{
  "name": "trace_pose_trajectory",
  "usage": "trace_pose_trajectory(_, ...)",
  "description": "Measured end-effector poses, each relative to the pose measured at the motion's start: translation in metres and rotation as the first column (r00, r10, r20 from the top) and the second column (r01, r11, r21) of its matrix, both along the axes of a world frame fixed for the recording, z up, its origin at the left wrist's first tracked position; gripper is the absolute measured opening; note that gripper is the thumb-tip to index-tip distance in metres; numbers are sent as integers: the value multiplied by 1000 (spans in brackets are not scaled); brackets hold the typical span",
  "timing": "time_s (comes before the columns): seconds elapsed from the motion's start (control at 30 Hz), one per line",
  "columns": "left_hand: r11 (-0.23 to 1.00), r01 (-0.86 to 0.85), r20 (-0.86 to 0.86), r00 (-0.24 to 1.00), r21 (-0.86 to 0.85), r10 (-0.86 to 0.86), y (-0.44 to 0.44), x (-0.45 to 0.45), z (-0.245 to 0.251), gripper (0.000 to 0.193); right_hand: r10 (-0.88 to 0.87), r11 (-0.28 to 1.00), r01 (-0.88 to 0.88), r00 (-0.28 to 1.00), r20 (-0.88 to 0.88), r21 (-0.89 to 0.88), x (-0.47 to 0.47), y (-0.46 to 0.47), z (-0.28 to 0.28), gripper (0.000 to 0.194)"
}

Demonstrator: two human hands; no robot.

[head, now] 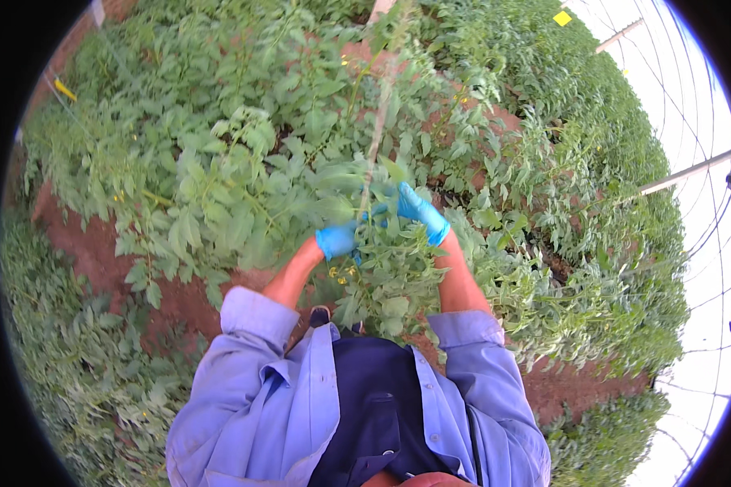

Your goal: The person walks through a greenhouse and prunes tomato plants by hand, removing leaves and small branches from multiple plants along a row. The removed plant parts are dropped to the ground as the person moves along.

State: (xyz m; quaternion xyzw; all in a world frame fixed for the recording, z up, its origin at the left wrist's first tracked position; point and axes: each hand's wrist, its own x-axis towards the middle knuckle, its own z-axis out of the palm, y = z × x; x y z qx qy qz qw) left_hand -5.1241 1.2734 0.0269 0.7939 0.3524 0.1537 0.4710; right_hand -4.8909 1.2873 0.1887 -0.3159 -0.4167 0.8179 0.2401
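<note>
Both of my hands wear blue gloves and are among the leaves of a tomato plant (396,268) in front of my body. My left hand (338,240) is blurred, beside a pale strip (377,125), perhaps twine or a thin stake, that rises through the foliage. To the right of that strip is my right hand (421,211), its back towards me and a leaf (393,169) just above it. Leaves cover most of the fingers of both hands, so what they grip cannot be told. Small yellow flowers (341,276) hang just below my left hand.
Dense plant rows stretch ahead and to both sides, with reddish soil (176,310) between them. A dark shoe (320,315) shows below my hands. Pale posts (688,172) and wires stand at the right. A yellow card (562,18) hangs at the top right.
</note>
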Motion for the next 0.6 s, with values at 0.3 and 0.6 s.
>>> trace_pose_trajectory(0.3,898,-131,168,961,-419,219,-11,-19,18,42,-83,975,57,990,114,215,-17,-21,-12,62)
trace_pose_trajectory(0.6,682,29,409,819,-731,404,-13,-16,39,47,-121,991,131,972,-202,37,3,-58,-6,57)
